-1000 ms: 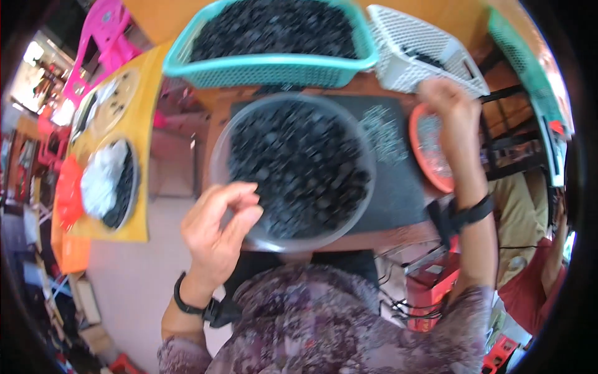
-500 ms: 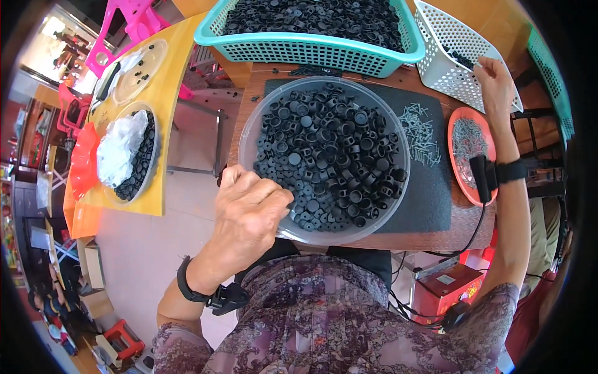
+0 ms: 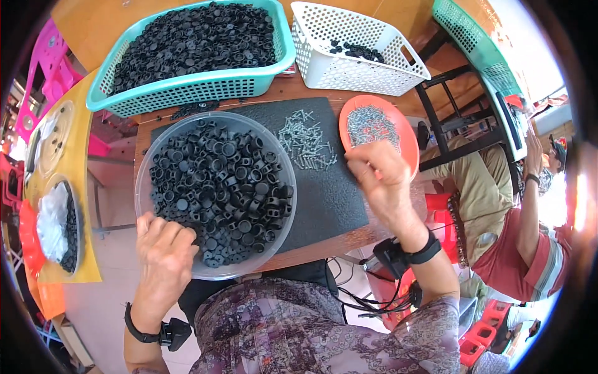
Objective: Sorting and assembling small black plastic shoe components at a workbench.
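My left hand [image 3: 165, 249] is closed, knuckles up, at the near left rim of a round clear plastic tub [image 3: 291, 215]. Its fingertips are hidden, so what it holds, if anything, does not show. Small black plastic caps and rings [image 3: 218, 174] fill the tub, with flatter discs at the near side. Over the near left edge of an orange-red plate [image 3: 408, 140], my right hand [image 3: 383, 177] has its fingers curled in; nothing I can make out is between them. Silvery screws [image 3: 370, 124] lie on that plate. More loose screws [image 3: 308, 142] are heaped on a dark mat [image 3: 324, 209] beside the tub.
Behind the tub, a turquoise basket [image 3: 187, 93] is heaped with black parts. A white perforated basket [image 3: 355, 78] holds a few black pieces. On the left, a yellow table [image 3: 84, 218] bears another tub and a plastic bag [image 3: 53, 221]. Another person [image 3: 523, 243] sits at the right.
The view has swung to the right. My right hand has come from the white basket down to the plate of screws. My left hand stays closed at the tub's rim.
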